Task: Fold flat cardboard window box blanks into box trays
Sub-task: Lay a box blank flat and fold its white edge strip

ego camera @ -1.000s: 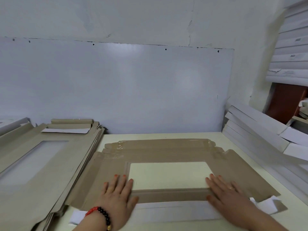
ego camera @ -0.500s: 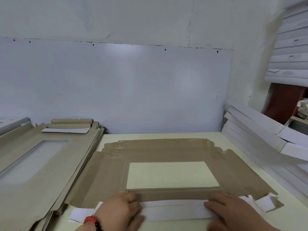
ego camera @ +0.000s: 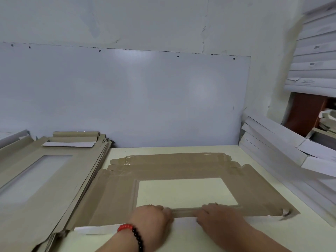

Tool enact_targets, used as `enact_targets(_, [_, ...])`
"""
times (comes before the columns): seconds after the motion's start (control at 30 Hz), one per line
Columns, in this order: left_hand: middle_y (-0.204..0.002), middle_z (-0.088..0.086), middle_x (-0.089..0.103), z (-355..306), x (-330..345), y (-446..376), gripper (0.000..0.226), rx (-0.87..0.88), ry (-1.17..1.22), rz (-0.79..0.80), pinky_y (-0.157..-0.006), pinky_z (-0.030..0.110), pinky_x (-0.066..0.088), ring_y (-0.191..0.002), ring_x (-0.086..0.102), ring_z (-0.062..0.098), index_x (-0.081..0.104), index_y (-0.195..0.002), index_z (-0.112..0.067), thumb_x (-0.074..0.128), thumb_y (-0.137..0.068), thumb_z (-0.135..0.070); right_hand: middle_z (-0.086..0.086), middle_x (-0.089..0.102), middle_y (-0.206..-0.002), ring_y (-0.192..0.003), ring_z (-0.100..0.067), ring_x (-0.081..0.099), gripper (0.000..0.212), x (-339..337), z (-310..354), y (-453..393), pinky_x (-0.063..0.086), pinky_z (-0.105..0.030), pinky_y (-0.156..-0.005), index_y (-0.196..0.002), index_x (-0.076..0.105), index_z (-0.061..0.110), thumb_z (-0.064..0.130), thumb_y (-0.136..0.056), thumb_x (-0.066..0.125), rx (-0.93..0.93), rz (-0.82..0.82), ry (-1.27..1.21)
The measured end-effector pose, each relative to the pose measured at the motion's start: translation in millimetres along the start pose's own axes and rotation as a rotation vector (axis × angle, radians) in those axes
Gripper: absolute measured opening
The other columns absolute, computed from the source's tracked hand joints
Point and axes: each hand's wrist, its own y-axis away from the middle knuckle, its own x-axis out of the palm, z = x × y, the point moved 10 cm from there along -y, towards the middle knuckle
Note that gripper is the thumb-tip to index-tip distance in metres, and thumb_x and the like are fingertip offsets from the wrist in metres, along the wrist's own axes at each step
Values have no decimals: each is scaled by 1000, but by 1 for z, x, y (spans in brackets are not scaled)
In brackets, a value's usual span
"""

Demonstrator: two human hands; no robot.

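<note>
Head camera view: in the lower middle of the frame a flat brown box blank (ego camera: 181, 171) lies on the pale table (ego camera: 190, 239), its window showing the table through it. My left hand (ego camera: 151, 218) and my right hand (ego camera: 216, 218) are side by side on the near strip of the blank, just below the window. The fingers of both hands curl over this folded strip and press it down, so both are clamped on the cardboard. On my left wrist is a red and black bead bracelet (ego camera: 132, 233). At the left of the frame lies a stack of flat blanks (ego camera: 45, 179). At the right edge white folded boxes (ego camera: 283, 142) lean in a pile.
</note>
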Motion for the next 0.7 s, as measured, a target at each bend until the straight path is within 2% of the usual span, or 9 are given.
enact_targets(0.07, [-111,6,60,-3,4,-10,30,-59,19,-8,-75,35,38,-103,56,30,50,-108,-19,27,-99,-37,11,59,-58,-48,-9,58,18,8,7,-18,43,-18,-43,-68,66,29,43,-78,62,21,39,-2])
enact_targets(0.13, [-114,7,59,-7,9,-21,28,-96,1,-18,-81,36,38,-107,52,29,51,-108,-18,30,-96,-32,7,64,-77,-69,-17,62,27,18,13,-32,47,-28,-64,-86,63,28,38,-94,39,72,101,-59])
enact_targets(0.2, [-126,5,50,-4,16,-28,33,-126,19,-41,-96,37,33,-121,41,28,49,-117,-18,29,-94,-31,9,61,-77,-72,-14,60,21,23,23,-39,48,-26,-66,-83,60,29,34,-87,41,66,90,-91])
enact_targets(0.27, [-152,1,24,5,28,-30,46,-158,93,-37,-116,40,13,-145,13,29,33,-139,-18,21,-98,-35,12,66,-86,-81,-11,66,24,29,24,-39,55,-24,-71,-90,68,31,41,-76,51,149,149,-154])
enact_targets(0.3, [-160,-1,5,10,35,-30,53,-169,122,-11,-119,42,0,-148,-5,26,20,-148,-19,16,-99,-40,9,69,-108,-102,-14,66,37,35,18,-36,56,-31,-86,-108,70,29,43,-80,50,212,195,-173])
enact_targets(0.37, [-159,-1,-18,20,48,-28,63,-186,133,40,-117,43,-12,-145,-23,22,0,-153,-21,9,-98,-49,6,26,-158,-145,-13,24,56,56,12,-34,20,-43,-118,-149,36,23,44,-97,32,223,252,-208])
enact_targets(0.4, [-158,-2,-22,26,52,-28,65,-190,121,52,-116,42,-14,-143,-26,20,-6,-153,-23,7,-97,-52,9,1,-162,-149,-10,0,60,70,7,-29,1,-40,-120,-155,14,23,47,-101,22,216,340,-255])
enact_targets(0.47, [-158,-4,-22,39,56,-24,67,-203,105,68,-116,42,-15,-143,-26,19,-9,-153,-25,7,-95,-56,12,-18,-159,-145,-7,-19,64,82,-10,-21,-13,-37,-117,-155,-4,25,51,-100,15,223,405,-276])
enact_targets(0.7, [-158,-7,-21,100,59,6,70,-277,61,92,-114,37,-15,-144,-24,16,-10,-153,-30,11,-95,-63,18,-26,-153,-143,-3,-22,62,99,-111,40,-14,-33,-115,-153,-11,31,54,-100,12,416,484,-201])
